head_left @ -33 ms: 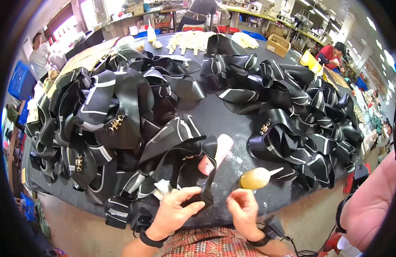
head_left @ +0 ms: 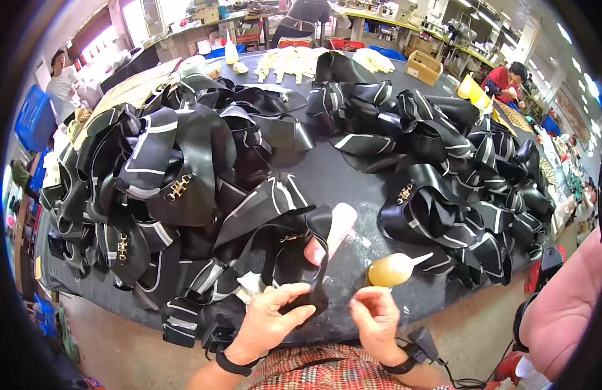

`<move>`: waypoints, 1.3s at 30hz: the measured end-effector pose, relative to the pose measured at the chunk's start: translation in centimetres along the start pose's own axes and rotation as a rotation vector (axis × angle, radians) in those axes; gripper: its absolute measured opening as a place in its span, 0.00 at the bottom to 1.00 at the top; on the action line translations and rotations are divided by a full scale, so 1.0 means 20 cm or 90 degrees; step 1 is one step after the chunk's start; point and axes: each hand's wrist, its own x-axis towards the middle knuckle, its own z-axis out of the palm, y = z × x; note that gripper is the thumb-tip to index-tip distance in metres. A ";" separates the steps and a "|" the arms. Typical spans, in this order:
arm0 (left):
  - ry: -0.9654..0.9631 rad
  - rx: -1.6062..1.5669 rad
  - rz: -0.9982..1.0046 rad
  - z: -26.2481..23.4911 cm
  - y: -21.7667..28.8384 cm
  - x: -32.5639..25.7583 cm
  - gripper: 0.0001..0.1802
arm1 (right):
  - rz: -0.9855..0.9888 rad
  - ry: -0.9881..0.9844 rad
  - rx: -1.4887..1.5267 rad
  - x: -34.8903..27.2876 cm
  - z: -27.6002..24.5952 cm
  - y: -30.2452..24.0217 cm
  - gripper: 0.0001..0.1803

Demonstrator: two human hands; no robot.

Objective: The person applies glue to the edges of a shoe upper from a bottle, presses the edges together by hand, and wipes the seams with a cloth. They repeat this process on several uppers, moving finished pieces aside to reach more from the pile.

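Observation:
My left hand (head_left: 275, 322) pinches the lower end of a black leather shoe upper (head_left: 319, 276) between thumb and fingers. This upper curves up from the table and has a small gold ornament (head_left: 292, 238) on it. To the right, and apart from it, my right hand (head_left: 377, 325) is held with thumb and fingertips drawn together; anything between them is too small to make out. Just beyond the right hand lies a squeeze bottle of yellowish liquid (head_left: 388, 270), its white nozzle pointing right. A pink-and-white bottle (head_left: 333, 233) lies behind the held upper, partly covered by it.
Heaps of black uppers with pale edge strips lie at left (head_left: 151, 169) and right (head_left: 444, 188) on the dark table (head_left: 340, 188). Farther back are cream pieces (head_left: 291, 63) and a cardboard box (head_left: 424, 67). A bare arm (head_left: 567, 318) fills the right edge. Other people work beyond.
The view has shifted very slightly. My left hand keeps its pinch on the upper, and my right hand has barely moved, staying beside the yellowish bottle.

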 end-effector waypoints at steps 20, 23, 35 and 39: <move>-0.041 0.314 0.167 0.08 0.01 0.04 0.17 | -0.286 -0.133 -0.300 0.14 0.05 -0.15 0.11; -0.033 0.301 0.148 0.10 0.00 0.03 0.16 | -0.250 -0.140 -0.247 0.15 0.01 -0.13 0.09; -0.131 -0.236 -0.245 0.10 -0.21 0.16 0.31 | 0.028 -0.149 0.058 0.15 0.03 -0.07 0.03; -0.156 -0.514 -0.245 0.15 -0.22 0.13 0.35 | 0.117 -0.137 0.230 0.13 0.05 -0.03 0.03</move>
